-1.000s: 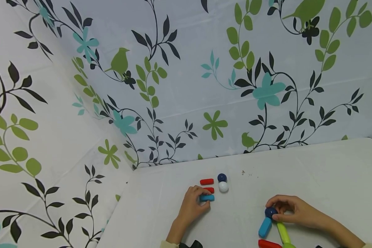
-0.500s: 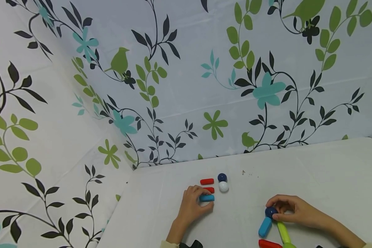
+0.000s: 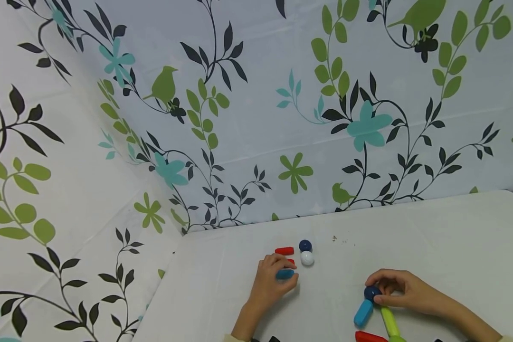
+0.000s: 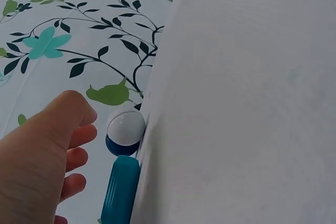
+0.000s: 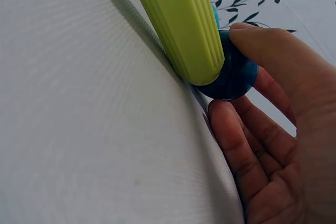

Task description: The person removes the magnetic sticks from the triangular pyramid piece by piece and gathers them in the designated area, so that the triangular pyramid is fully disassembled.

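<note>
My right hand [image 3: 403, 290] pinches a dark blue ball [image 3: 371, 292] between thumb and fingers. The ball touches a light blue rod [image 3: 363, 312] and a lime-green rod [image 3: 390, 321]; the right wrist view shows the ribbed green rod [image 5: 181, 27] end against the ball [image 5: 239, 72]. My left hand [image 3: 269, 280] is over a blue rod [image 3: 284, 274] on the table, fingers bent above it. In the left wrist view a gap shows between the left hand [image 4: 52, 140] and the blue rod [image 4: 121, 190]. A red rod [image 3: 291, 261] is partly hidden by its fingers.
Another red rod [image 3: 284, 251], a dark blue ball [image 3: 305, 245] and a white ball [image 3: 307, 258] lie beyond the left hand. A red rod [image 3: 369, 337] and a green ball [image 3: 396, 339] are at the front edge of view. Patterned cloth [image 3: 256, 118] stands behind the white table [image 3: 222, 266].
The left thumb has shifted right and the left hand has moved slightly over the blue rod. My right hand keeps its pinch on the dark blue ball; the view shifts slightly.
</note>
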`<state>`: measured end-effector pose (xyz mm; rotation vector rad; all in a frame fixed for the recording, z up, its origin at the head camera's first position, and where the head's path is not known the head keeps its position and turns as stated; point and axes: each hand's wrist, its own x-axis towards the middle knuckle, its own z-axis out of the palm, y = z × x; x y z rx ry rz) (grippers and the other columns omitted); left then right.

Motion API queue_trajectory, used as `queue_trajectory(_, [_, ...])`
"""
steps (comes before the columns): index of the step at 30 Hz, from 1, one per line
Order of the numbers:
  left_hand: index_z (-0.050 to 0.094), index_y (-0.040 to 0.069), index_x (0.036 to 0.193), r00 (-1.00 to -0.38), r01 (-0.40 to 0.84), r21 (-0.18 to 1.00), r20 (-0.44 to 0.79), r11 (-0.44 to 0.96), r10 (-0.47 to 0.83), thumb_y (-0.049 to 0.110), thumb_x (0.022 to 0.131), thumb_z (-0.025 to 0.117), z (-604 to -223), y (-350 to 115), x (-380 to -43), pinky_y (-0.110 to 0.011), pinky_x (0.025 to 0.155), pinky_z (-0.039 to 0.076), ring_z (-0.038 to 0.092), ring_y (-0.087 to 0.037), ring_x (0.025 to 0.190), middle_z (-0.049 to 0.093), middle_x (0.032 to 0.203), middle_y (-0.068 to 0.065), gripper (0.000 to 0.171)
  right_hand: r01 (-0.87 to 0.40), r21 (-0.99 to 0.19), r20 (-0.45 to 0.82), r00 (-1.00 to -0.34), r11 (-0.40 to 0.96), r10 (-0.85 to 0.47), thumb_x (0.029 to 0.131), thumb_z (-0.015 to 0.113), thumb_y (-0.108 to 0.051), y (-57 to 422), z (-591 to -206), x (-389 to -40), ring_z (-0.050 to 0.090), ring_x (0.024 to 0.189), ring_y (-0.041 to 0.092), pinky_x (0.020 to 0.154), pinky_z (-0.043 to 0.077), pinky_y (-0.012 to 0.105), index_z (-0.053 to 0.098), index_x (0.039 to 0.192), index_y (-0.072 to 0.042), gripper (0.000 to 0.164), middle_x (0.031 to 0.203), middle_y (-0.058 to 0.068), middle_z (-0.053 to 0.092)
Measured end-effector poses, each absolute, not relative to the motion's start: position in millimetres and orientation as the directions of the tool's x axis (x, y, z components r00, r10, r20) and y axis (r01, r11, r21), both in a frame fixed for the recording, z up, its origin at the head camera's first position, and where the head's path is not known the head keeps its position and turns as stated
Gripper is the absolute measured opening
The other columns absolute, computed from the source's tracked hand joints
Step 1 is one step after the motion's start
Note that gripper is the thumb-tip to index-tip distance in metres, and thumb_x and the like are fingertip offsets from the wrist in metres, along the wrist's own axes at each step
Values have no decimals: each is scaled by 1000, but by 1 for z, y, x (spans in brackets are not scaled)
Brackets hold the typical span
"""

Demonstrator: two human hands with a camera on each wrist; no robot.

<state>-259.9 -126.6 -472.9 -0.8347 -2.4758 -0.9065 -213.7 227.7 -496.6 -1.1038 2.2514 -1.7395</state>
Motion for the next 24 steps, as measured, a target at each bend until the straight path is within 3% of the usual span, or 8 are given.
queue_trajectory(13, [73,17,91,-677,734,429,514,526,527,17,83,75,-468,-106,-248,-26,83,44,58,-9,92,62,101,6,9,-597,-801,477,-597,-39,-645,87,59,15,228,-499,-218,57,85,11,65,52,27,59,125,-1,42,118,5,65])
queue_trajectory(19, [72,16,97,-654,754,470,462,460,599,17,87,71,-471,-96,-243,-19,80,46,59,-9,84,61,99,4,10,-600,-799,475,-597,-34,-646,88,58,14,229,-498,-218,58,85,12,66,51,27,60,122,-1,37,114,4,66])
queue_trajectory(24, [71,18,101,-644,751,495,406,436,648,19,90,69,-476,-90,-240,-14,78,46,58,-2,86,62,98,6,11,-604,-796,482,-608,-25,-631,87,60,14,229,-498,-217,58,84,12,66,51,27,61,120,-2,36,109,3,65])
